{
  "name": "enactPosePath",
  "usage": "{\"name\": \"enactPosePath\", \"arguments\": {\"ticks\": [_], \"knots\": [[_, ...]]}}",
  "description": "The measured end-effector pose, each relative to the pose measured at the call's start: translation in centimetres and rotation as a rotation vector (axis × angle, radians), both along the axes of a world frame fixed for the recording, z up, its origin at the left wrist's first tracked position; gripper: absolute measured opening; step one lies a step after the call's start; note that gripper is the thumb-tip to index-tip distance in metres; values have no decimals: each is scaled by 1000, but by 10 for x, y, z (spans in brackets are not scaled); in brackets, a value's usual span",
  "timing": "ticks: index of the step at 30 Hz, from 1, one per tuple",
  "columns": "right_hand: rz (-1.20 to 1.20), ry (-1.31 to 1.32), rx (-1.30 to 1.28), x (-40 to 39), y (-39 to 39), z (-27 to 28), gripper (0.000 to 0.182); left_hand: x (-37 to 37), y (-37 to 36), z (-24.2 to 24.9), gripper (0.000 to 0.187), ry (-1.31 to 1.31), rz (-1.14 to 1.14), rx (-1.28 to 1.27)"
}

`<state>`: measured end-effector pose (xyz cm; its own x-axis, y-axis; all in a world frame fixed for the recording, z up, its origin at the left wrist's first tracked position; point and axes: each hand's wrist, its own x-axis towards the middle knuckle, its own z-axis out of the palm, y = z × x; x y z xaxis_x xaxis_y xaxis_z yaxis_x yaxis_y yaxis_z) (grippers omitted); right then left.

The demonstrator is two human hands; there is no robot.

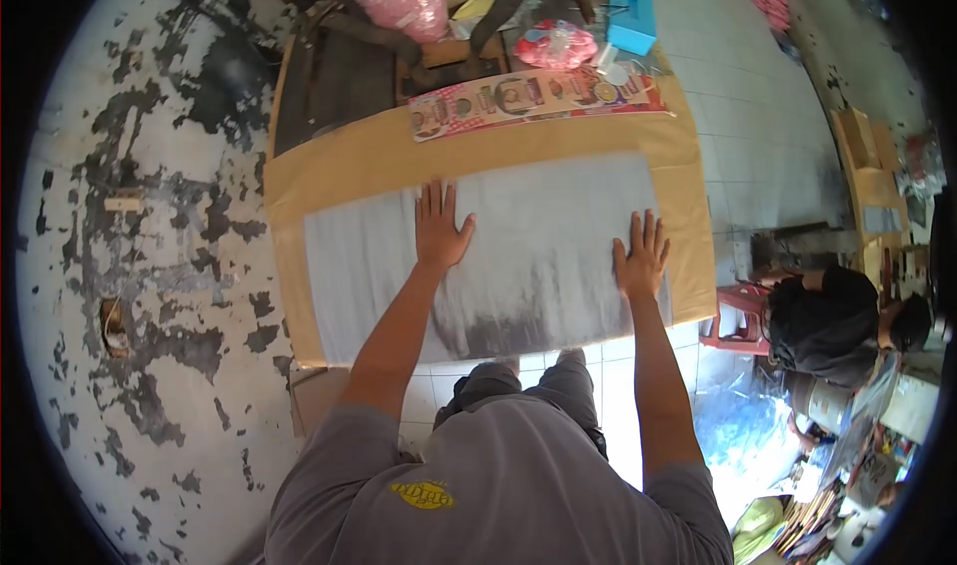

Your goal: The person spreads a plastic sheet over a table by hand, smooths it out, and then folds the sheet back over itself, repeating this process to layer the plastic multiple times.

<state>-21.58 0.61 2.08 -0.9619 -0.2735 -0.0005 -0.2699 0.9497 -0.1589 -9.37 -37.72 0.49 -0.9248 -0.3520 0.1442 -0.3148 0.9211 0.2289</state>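
My left hand (442, 228) lies flat with fingers stretched on a grey, smudged sheet or board (538, 236), left of its middle. Near the right edge of that grey surface, my right hand (643, 256) rests palm down, fingers spread. Neither hand holds anything. The grey piece has dark streaks toward its near edge and lies on a table covered in tan paper (349, 181). Beyond it, a stack of printed patterned sheets (538, 103) lies across the table.
At the table's back are a bag of pink pieces (404, 1), a pink plastic-wrapped bundle (555, 44) and a blue box (631, 18). A person in black (822, 321) sits at right by a red stool (740, 316). A peeling wall (159, 266) stands left.
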Motion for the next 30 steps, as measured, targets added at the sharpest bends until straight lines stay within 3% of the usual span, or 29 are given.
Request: {"name": "enactPosePath", "arguments": {"ticks": [2,5,8,14,17,21,30], "knots": [[4,3,-2,2,-1,1,69,17,-20,16,79,-129,94,-101],[5,4,12,1,-3,3,69,51,-69,-5,81,-31,271,-81],[2,14,26,2,-4,2,69,67,-89,5,79,-143,263,-121],[-2,33,27,2,-6,1,67,65,-100,1,81,-98,259,-70],[-6,32,34,3,-7,0,67,81,-118,-11,82,89,181,90],[-11,39,44,4,-8,-3,68,123,-137,-2,83,-113,426,-128],[0,77,79,6,-11,-7,68,155,-169,-13,89,-138,503,-129]]}}
